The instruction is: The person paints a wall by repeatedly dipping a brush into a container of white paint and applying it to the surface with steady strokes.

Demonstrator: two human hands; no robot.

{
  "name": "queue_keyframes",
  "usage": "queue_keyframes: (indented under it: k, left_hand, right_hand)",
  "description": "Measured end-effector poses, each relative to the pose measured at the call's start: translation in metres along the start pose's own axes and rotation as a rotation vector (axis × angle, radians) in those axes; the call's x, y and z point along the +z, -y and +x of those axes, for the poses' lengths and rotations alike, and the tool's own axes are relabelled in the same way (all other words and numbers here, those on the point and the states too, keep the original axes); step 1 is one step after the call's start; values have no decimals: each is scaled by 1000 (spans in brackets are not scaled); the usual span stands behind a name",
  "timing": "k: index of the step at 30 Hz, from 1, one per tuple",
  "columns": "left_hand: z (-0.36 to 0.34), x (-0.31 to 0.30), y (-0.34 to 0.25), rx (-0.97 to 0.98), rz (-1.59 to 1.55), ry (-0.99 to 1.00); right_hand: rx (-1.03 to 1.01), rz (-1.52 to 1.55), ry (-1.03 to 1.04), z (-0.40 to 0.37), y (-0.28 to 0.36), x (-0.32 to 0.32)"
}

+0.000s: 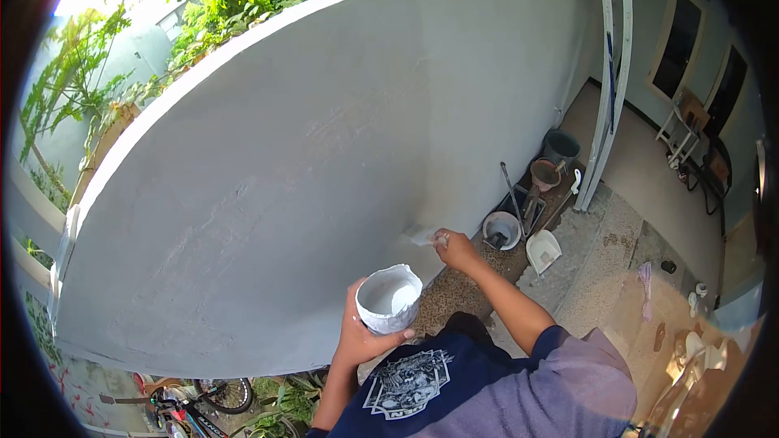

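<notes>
My left hand (363, 339) is wrapped round a paint-crusted pot (388, 323), held upright in front of my chest. White paint shows inside it. My right hand (453, 250) grips a small tool with a flat whitish end (420, 235); whether it is a brush or a scraper I cannot make out. That end is at the lower part of a curved grey-white wall (324, 170), and contact is hard to judge. Faint rough patches and scratch-like marks run across the wall.
Buckets (561, 146), a pale basin (502, 230), a long-handled tool (513, 195) and a white dustpan (544, 251) stand along the wall's foot at right. White metal posts (610, 89) rise behind them. A bicycle (203, 410) is at lower left.
</notes>
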State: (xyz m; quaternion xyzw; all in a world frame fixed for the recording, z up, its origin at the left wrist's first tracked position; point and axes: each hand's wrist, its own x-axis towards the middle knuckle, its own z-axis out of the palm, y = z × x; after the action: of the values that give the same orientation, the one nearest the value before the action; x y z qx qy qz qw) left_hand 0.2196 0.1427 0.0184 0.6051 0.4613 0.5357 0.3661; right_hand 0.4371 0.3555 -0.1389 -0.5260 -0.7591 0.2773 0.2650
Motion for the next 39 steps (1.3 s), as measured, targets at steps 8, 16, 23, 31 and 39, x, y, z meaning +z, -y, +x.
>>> queue_keyframes:
  k: [8, 16, 23, 31, 39]
  left_hand:
    - [-13, -4, 0, -27, -27, -8]
    - [-13, -8, -2, 2, -42, -54]
    - [-22, -25, 1, -25, -60, -94]
    - [-18, -33, 8, -75, -28, -75]
    - [-14, -34, 8, -1, -56, -28]
  right_hand:
    - [-252, 352, -323, 25, 194, -186]
    - [-425, 520, -587, 44, 257, -214]
    - [-109, 536, -176, 26, 118, -70]
    - [177, 224, 4, -3, 10, 12]
    - [470, 705, 213, 10, 69, -38]
